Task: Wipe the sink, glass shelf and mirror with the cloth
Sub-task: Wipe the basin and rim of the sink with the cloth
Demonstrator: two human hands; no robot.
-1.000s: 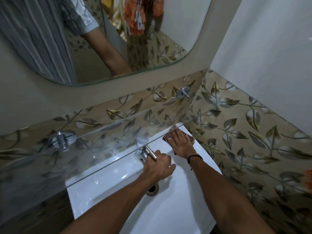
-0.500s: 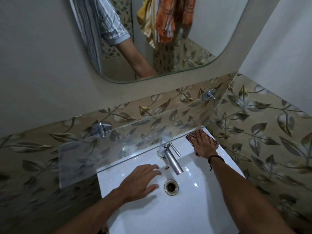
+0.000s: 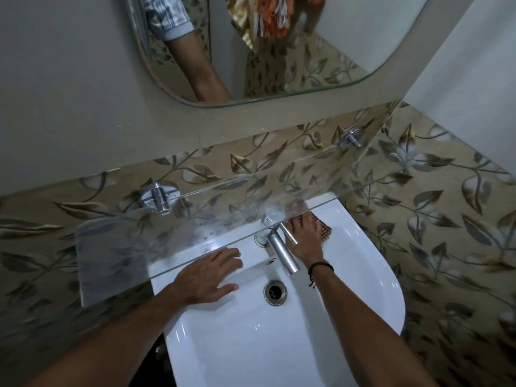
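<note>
Now I am resting my left hand [image 3: 208, 277], fingers spread flat, on the sink [image 3: 251, 344] ledge just under the glass shelf [image 3: 125, 247]; right of the tap [image 3: 282, 254], my right hand [image 3: 305, 241] is pressing, fingers straight, on the checked cloth [image 3: 325, 229] beneath it.

The white sink [image 3: 279, 344] is sitting glossy beneath the clear glass shelf [image 3: 117, 247], which is looking smeared, I think. The checked cloth [image 3: 324, 229] is lying flat on the sink's back right corner. The rounded mirror [image 3: 321, 51] is hanging above.
</note>
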